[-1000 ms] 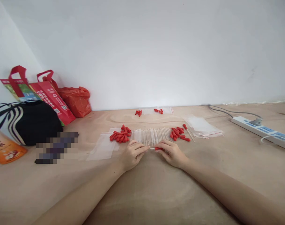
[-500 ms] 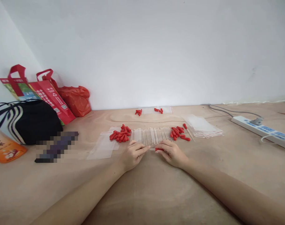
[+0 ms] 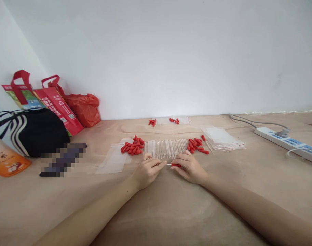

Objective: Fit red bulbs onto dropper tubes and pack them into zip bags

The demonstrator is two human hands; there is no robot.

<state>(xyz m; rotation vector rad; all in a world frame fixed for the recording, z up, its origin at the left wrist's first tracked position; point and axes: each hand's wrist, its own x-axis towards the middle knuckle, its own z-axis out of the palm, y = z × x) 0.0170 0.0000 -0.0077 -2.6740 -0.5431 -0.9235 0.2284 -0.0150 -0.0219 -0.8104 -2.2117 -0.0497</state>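
Pinching one end of a thin clear tube [image 3: 168,165], the left hand [image 3: 148,171] has its fingers closed on it, while the right hand [image 3: 190,168] has its fingers clamped around a red bulb [image 3: 176,165] in line with the tube; both pieces are between the hands, low over the tabletop [image 3: 161,218], just in front of a row of clear tubes [image 3: 167,147]. Only a short length of tube shows in the gap, and whether its end sits inside the bulb cannot be told, so the joint may be shallow and could slip apart under a light tug. A push at an angle rather than straight along the line could bend or crack the slim tube, or make its end skid off the bulb; if it is glass, which the view does not settle, a break would come right beside the fingers. Both hands are close to the near edge of the row, so a sudden forward slip could knock those tubes out of order. Beyond the right hand, a pile of red bulbs [image 3: 193,146] lies loose, and a brush of the knuckles could set some rolling
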